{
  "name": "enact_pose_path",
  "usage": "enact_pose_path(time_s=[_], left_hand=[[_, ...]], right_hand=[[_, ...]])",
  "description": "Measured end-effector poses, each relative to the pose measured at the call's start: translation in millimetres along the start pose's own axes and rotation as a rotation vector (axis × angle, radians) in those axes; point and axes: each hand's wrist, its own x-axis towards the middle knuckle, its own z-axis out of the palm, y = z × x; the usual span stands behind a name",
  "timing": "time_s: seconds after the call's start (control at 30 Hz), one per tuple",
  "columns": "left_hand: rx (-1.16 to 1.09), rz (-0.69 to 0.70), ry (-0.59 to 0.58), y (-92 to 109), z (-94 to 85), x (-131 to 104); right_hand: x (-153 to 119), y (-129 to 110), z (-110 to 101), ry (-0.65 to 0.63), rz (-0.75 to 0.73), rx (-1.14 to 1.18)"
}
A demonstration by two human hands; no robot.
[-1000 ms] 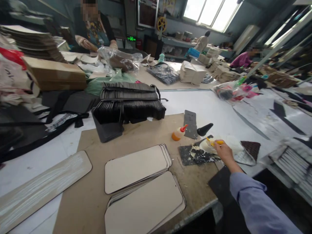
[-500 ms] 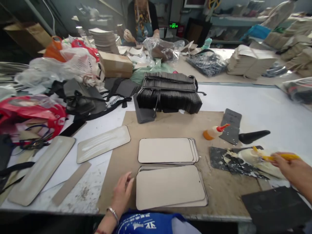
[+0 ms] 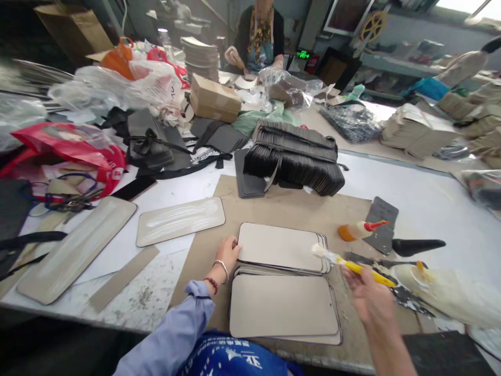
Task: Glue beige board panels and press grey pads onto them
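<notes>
My right hand is closed around the yellow handle of a paintbrush. The brush's white, glue-coated bristles are over the right end of the top beige panel in the far stack. At that panel's left edge, my left hand grips with curled fingers; its fingertips are partly hidden. A nearer stack of beige panels with dark rims lies in front. To the left, one panel and a longer panel carry white streaks. An open glue container stands right of the brush.
A squeeze bottle with a red nozzle and a black-handled tool lie at right. Behind the panels is a tied bundle of black pieces. Bags crowd the left. Another person is across the table.
My right hand has brought the brush left from the glue container to over the far panel stack. My left hand has moved up to that stack's left edge. The view has shifted.
</notes>
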Motion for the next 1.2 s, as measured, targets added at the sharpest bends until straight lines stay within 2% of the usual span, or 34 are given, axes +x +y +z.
enact_pose_path(time_s=[0.07, 0.13, 0.2, 0.27, 0.33, 0.4, 0.5, 0.67, 0.77, 0.87, 0.93, 1.0, 1.07, 1.13, 1.2], left_hand=[[-0.009, 0.01, -0.002, -0.3, -0.9, 0.8], [-0.026, 0.015, -0.005, -0.2, -0.8, 1.7], [-0.05, 0.015, -0.025, -0.2, 0.2, 3.1], [-0.076, 0.012, -0.054, -0.7, 1.4, 5.1], [-0.098, 0.01, -0.078, -2.1, 2.2, 7.0], [-0.115, 0.009, -0.094, -4.0, 2.4, 8.7], [-0.127, 0.007, -0.109, -7.0, 2.6, 9.9], [-0.16, -0.005, -0.13, -8.2, 2.1, 8.6], [-0.192, -0.027, -0.144, -7.0, -0.2, 8.3], [-0.22, -0.03, -0.179, -7.1, -2.5, 10.8], [-0.239, -0.03, -0.216, -8.5, -3.2, 13.8], [-0.266, -0.035, -0.261, -10.4, -3.6, 17.1], [-0.292, -0.039, -0.297, -12.3, -4.1, 19.6], [-0.312, -0.038, -0.316, -13.8, -5.0, 21.0], [-0.324, -0.035, -0.319, -15.2, -6.0, 21.2]], right_hand=[[-24.6, 21.9, 68.4, -0.095, 0.082, 0.058], [-44.3, 39.1, 125.2, -0.172, 0.137, 0.073], [-56.3, 52.5, 163.6, -0.217, 0.164, 0.065], [-59.8, 63.0, 183.5, -0.237, 0.168, 0.039], [-55.8, 70.0, 187.4, -0.229, 0.149, -0.001], [-45.3, 72.6, 177.8, -0.189, 0.108, -0.052], [-19.8, 67.5, 144.1, -0.076, 0.02, -0.133], [28.9, 43.7, 73.5, 0.205, -0.096, -0.209], [37.0, 28.5, 51.7, 0.314, -0.125, -0.249], [11.6, 24.1, 62.6, 0.275, -0.164, -0.264], [-21.4, 32.8, 87.2, 0.132, -0.16, -0.244], [-57.0, 50.0, 117.7, -0.054, -0.083, -0.226], [-82.8, 69.8, 142.9, -0.17, 0.003, -0.208], [-90.5, 84.2, 152.5, -0.181, 0.049, -0.189], [-80.5, 87.7, 142.1, -0.121, 0.057, -0.192]])
